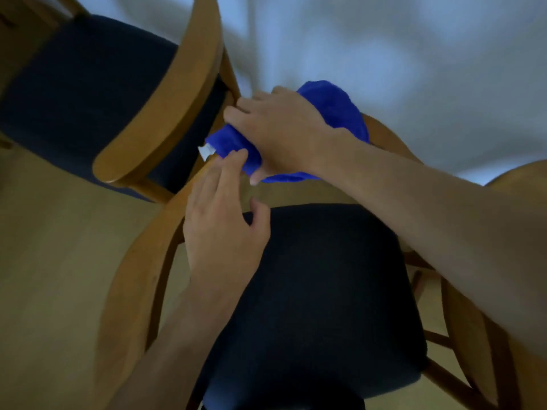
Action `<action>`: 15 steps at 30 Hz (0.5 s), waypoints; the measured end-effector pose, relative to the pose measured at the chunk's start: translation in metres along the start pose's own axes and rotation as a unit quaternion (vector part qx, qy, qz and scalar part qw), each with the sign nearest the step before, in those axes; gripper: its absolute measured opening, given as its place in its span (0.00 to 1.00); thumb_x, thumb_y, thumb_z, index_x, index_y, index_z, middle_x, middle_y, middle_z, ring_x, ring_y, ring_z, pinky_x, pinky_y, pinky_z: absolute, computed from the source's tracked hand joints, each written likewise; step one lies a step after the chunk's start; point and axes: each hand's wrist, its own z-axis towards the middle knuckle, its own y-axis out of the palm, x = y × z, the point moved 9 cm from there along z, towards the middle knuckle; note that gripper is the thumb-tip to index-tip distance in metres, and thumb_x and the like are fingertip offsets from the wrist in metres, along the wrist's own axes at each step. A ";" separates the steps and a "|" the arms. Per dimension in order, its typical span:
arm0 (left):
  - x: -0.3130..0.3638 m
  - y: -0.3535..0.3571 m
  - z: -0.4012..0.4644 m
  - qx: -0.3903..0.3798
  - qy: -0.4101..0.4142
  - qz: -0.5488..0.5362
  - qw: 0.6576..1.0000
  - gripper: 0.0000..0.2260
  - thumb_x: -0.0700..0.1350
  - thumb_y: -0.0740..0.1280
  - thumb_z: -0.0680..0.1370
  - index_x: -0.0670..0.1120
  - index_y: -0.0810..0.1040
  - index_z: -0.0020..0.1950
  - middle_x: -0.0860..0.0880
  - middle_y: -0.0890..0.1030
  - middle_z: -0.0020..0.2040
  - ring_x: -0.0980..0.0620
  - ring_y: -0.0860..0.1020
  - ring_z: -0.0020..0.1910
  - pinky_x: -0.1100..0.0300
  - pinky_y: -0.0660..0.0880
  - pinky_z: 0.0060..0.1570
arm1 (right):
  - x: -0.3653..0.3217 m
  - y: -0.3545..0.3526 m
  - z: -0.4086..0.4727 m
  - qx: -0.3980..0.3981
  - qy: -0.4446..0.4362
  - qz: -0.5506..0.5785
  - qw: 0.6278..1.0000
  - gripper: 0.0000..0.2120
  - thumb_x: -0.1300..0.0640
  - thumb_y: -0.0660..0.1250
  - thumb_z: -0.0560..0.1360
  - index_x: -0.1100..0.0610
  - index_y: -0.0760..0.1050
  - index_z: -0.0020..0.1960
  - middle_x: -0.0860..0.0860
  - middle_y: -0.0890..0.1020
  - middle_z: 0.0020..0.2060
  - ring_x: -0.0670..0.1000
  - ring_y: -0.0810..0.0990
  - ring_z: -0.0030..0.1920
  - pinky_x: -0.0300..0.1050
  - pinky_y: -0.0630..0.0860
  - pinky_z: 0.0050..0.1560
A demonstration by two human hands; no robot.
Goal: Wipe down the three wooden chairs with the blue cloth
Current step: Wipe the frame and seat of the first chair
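Two bare forearms — no sleeves — left hand [220, 229], right hand [278, 128] ungloved.

The blue cloth [331, 113] looks soft and fuzzy, a matt terry-like fabric, with a small white tag [206, 151] at one edge. The near chair [142, 261] has a smooth, honey-toned wooden frame with a faint satin sheen, and its seat pad [325, 291] is dark, matt woven fabric. The far chair [165, 99] shows the same smooth wood. The floor [44, 247] looks pale and wood-like. A white cloth [384, 39] hangs in soft, matt folds.
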 end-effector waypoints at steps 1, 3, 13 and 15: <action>-0.008 -0.006 -0.002 0.004 -0.008 0.005 1.000 0.25 0.39 0.67 0.73 0.45 0.69 0.70 0.50 0.75 0.63 0.55 0.71 0.63 0.58 0.70 0.61 | -0.022 0.003 0.014 -0.027 -0.027 -0.012 0.999 0.42 0.34 0.74 0.63 0.55 0.65 0.67 0.52 0.77 0.57 0.54 0.76 0.53 0.50 0.70 0.52; -0.028 -0.020 -0.007 0.018 -0.040 0.014 0.999 0.24 0.37 0.68 0.72 0.44 0.70 0.68 0.49 0.76 0.61 0.54 0.72 0.62 0.58 0.71 0.61 | -0.066 0.013 0.038 -0.086 -0.080 -0.017 0.993 0.39 0.35 0.74 0.64 0.53 0.66 0.66 0.51 0.77 0.55 0.51 0.74 0.47 0.48 0.67 0.46; -0.085 -0.045 -0.012 -0.026 -0.106 0.072 0.991 0.26 0.43 0.68 0.72 0.50 0.67 0.70 0.50 0.75 0.63 0.49 0.75 0.59 0.49 0.75 0.57 | -0.089 0.024 0.041 -0.089 -0.143 -0.027 0.985 0.42 0.34 0.74 0.64 0.53 0.64 0.69 0.50 0.78 0.55 0.53 0.77 0.55 0.50 0.72 0.54; -0.066 -0.033 -0.004 -0.040 -0.083 0.079 0.993 0.26 0.42 0.69 0.72 0.49 0.69 0.69 0.50 0.74 0.64 0.50 0.73 0.63 0.50 0.74 0.59 | -0.061 0.017 0.033 -0.071 -0.099 -0.018 0.992 0.42 0.34 0.74 0.63 0.52 0.65 0.69 0.51 0.78 0.56 0.53 0.78 0.54 0.50 0.73 0.53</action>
